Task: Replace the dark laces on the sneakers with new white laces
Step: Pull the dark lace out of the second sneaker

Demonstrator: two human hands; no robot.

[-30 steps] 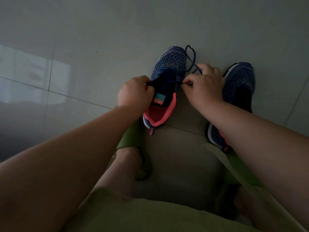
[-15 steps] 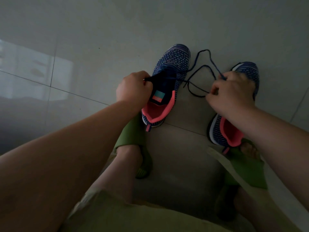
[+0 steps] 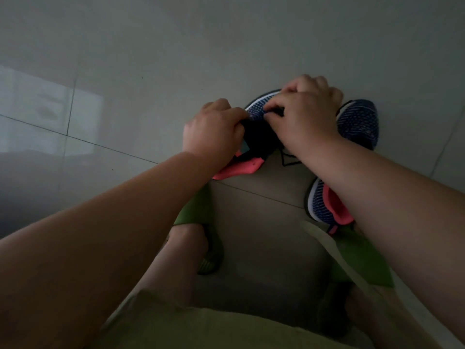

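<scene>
Both hands met over the left-hand navy knit sneaker with the coral-pink lining point(image 3: 254, 114), just above the middle of the frame, its long axis running from the pink heel at lower left up to the toe at upper right. The right hand point(image 3: 305, 114) sat right on top of the toe end, fingers curled and pinching at the eyelet row, where the thin dark lace point(image 3: 288, 159) must run; the pinch itself was too dim to make out. A slack bend of that lace trailed on the grey tiled floor point(image 3: 151, 71) just under the right wrist. The left hand point(image 3: 214, 132) gripped the dark tongue, steadying the shoe. By my reckoning the right hand was placed to draw the lace out. The second matching navy sneaker point(image 3: 359, 124) lay just beside, toward the right. No white laces in sight.
</scene>
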